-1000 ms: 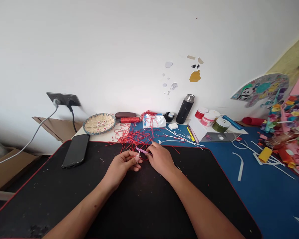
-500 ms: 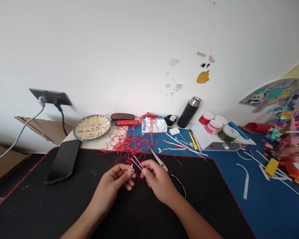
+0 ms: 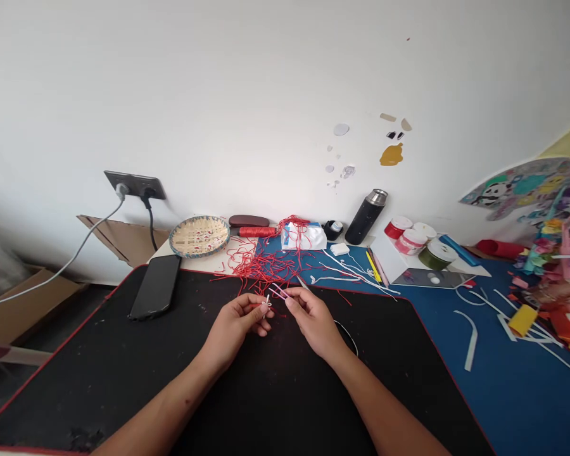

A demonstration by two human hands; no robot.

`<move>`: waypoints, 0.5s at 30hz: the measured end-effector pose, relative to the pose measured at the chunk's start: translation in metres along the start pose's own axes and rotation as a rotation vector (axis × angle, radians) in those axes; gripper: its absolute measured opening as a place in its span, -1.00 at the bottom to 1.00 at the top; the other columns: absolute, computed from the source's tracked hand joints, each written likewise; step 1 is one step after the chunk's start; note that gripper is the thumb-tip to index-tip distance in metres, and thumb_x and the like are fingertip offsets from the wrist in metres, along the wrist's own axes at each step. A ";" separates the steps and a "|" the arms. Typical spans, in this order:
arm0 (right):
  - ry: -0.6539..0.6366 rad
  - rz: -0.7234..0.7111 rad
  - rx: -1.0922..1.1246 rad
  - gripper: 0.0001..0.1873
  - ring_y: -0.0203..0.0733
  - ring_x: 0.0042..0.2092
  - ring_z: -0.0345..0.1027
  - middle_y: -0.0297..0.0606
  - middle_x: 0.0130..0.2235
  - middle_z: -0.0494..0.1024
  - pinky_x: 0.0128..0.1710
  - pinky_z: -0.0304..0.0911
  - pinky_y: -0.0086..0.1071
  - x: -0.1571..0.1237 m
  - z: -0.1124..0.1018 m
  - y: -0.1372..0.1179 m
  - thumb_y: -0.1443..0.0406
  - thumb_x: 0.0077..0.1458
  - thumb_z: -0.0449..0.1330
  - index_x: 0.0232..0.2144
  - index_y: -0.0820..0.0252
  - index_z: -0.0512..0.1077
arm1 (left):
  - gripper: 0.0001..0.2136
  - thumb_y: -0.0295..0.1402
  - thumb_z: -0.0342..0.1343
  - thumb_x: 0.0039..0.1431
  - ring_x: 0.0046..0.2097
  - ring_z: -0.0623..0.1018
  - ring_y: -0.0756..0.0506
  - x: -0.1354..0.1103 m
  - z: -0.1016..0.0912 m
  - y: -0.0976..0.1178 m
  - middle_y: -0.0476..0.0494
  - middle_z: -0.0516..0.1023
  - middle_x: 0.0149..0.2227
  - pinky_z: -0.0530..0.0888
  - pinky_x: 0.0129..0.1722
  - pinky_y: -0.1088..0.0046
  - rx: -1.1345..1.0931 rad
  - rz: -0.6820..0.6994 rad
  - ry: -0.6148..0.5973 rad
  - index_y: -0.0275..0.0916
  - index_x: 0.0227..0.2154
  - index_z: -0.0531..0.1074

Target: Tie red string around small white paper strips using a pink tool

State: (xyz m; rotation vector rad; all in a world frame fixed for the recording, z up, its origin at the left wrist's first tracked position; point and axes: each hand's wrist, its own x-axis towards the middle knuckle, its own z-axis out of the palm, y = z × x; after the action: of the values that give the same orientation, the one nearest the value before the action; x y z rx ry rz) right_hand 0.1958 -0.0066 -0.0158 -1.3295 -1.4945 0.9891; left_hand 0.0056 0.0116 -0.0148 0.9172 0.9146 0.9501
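My left hand (image 3: 237, 323) pinches a small white looped cord knot (image 3: 266, 303) between thumb and fingers. A thin red cord (image 3: 278, 312) runs from beside it toward my right hand (image 3: 316, 320). Closed on slim pink-purple tweezers (image 3: 280, 292), that right hand has their tips pointing up and left, apart from the knot. Behind it lie scissors (image 3: 302, 281), mostly hidden. Both hands are above the black mat (image 3: 266, 392).
Loose red cord pieces (image 3: 261, 263) lie past the hands, near a red thread spool (image 3: 258, 232) and a woven basket (image 3: 175, 244). A phone (image 3: 156, 288) rests on the left. A black thermos (image 3: 367, 217) and ribbon rolls (image 3: 437, 253) stand at the back right.
The view has shifted, so the desk sits further right in the picture. The tweezers now lean more to the left. Both hands keep their holds.
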 end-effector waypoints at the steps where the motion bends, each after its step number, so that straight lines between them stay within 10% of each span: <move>1: 0.016 -0.017 -0.007 -0.66 -0.19 -0.32 0.39 -0.25 -0.30 0.55 -0.34 0.28 -0.39 0.000 -0.001 0.001 0.05 0.30 0.15 -0.10 0.16 0.53 | -0.61 -0.13 0.49 -0.08 -0.47 0.57 -0.03 0.000 0.001 0.000 -0.17 0.69 -0.38 0.50 -0.46 0.50 0.008 0.005 -0.007 -0.30 -0.33 0.54; 15: -0.051 -0.180 -0.268 -0.71 -0.26 -0.41 0.39 -0.36 -0.44 0.53 -0.36 0.22 -0.42 -0.007 -0.003 -0.006 0.20 0.42 0.02 -0.17 0.12 0.53 | -0.62 -0.14 0.48 -0.07 -0.48 0.55 -0.02 0.001 -0.002 0.004 -0.14 0.66 -0.41 0.46 -0.49 0.52 0.022 0.021 0.018 -0.31 -0.32 0.55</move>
State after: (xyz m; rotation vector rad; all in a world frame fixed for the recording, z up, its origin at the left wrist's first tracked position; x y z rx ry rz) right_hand 0.1976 -0.0138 -0.0102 -1.3331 -1.7994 0.7316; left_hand 0.0034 0.0135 -0.0119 0.9396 0.9334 0.9692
